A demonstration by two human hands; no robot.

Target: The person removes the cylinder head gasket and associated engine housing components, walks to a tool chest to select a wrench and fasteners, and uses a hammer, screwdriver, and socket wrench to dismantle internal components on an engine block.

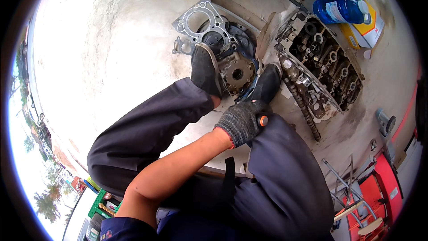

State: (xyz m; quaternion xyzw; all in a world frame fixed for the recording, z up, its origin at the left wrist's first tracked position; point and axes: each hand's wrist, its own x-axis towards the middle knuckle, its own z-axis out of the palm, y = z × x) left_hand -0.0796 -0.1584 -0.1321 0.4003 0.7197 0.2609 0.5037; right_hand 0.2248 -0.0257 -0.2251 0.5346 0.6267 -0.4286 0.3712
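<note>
My left hand [240, 122], in a dark grey knit glove with a red cuff edge, is closed round a tool with an orange-ringed handle end [263, 120]. The rest of that tool is hidden by the glove. Just beyond the hand, a greasy round metal engine cover [238, 75] sits on the ground between my shoes. A flat metal gasket [206, 18] with large round holes lies beyond it, partly over other dark parts. My right hand does not show.
To the right stands a dirty engine block [327, 58] with a camshaft [305, 107] along its near side. Past it are a blue bottle [341, 9] and a yellow-white box [368, 29]. Red chairs [379, 192] stand at lower right.
</note>
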